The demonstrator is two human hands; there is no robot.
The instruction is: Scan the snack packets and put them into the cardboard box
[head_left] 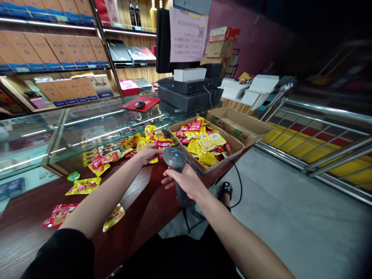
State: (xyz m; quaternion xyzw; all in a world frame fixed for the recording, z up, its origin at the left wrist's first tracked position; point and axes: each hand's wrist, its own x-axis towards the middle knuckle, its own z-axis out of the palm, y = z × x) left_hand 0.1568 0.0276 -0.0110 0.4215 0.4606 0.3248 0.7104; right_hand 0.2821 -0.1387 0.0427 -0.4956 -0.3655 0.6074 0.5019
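Note:
A grey barcode scanner [175, 158] stands upright in my right hand [187, 181], its rounded head on top and its cord hanging below. My right fingers wrap partly round the handle. My left hand [148, 154] pinches the edge of a red snack packet [164, 144] just beyond the scanner's head; some of its fingertips are hidden. Behind that hand, yellow and red snack packets [142, 142] lie in a heap. To my right, an open cardboard box [207, 170] holds many more, with a yellow packet [211, 142] on top.
Loose packets [84, 186] and a green round item [73, 176] lie on the brown table [133, 205]. A glass display counter [87, 128] runs behind, with a monitor [163, 40] and mouse [140, 104]. Metal railings [319, 135] stand at right. The scanner's cord [241, 182] loops beside the table.

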